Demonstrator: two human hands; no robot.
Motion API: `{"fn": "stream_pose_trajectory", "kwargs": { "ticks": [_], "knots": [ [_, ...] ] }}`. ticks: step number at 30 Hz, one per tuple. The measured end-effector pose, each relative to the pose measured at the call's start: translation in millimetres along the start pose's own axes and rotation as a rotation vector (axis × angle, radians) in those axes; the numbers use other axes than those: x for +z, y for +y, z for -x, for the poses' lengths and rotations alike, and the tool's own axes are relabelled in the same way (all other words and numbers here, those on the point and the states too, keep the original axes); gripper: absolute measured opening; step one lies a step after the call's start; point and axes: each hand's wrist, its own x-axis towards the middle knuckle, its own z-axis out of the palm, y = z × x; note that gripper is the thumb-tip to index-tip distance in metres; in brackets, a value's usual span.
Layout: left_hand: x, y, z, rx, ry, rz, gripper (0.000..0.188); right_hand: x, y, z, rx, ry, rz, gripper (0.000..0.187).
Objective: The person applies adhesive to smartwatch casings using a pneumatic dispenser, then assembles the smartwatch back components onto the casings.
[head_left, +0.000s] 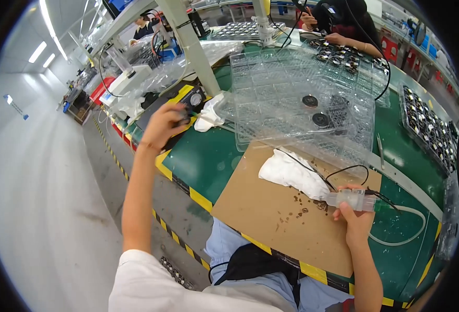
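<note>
My right hand (353, 214) grips a translucent syringe barrel (350, 199) with a pale hose (423, 224) and black wires at its rear. The barrel's front end meets a crumpled white cloth (292, 172), which lies on a brown cardboard sheet (255, 200) with dark brown spots. Out to the left, my left hand (163, 124) is closed around a small dark thing that its fingers partly hide. That hand is beside a black and yellow box with a round dial (192, 99). Another white wad (208, 113) lies just right of it.
Clear plastic trays (271, 99) lie beyond the cardboard, with black round parts (320, 120) on them. A filled tray (428, 125) and tweezers (380, 151) are at right. A metal post (190, 47) rises behind the box. Across the table, another person's forearm (362, 46) shows.
</note>
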Motion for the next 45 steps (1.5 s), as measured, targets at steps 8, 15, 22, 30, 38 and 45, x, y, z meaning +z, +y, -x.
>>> {"fn": "stream_pose_trajectory", "kwargs": {
  "ticks": [8, 15, 22, 30, 38, 45],
  "knots": [
    [-95, -70, 12, 0.532, 0.615, -1.397, 0.044, -10, 2, 6, 0.036, 0.045, -0.026, 0.038],
    [-104, -61, 10, 0.440, 0.560, -1.476, 0.030, -11, -5, -2, 0.087, 0.081, -0.044, 0.036],
    [40, -5, 59, 0.068, 0.067, -0.596, 0.028, -2, -3, -10, 0.086, 0.079, 0.033, 0.035],
    [188, -24, 77, -0.392, -1.264, 0.087, 0.035, 2, -6, -19, 0.107, 0.168, 0.161, 0.036],
    [217, -60, 71, 0.024, -1.153, -0.087, 0.029, -7, 2, -22, -0.154, 0.062, 0.593, 0.038],
    [217, -73, 80, -0.060, -0.998, 0.005, 0.024, 3, -9, -9, -0.218, -0.034, 0.694, 0.042]
  ]
}}
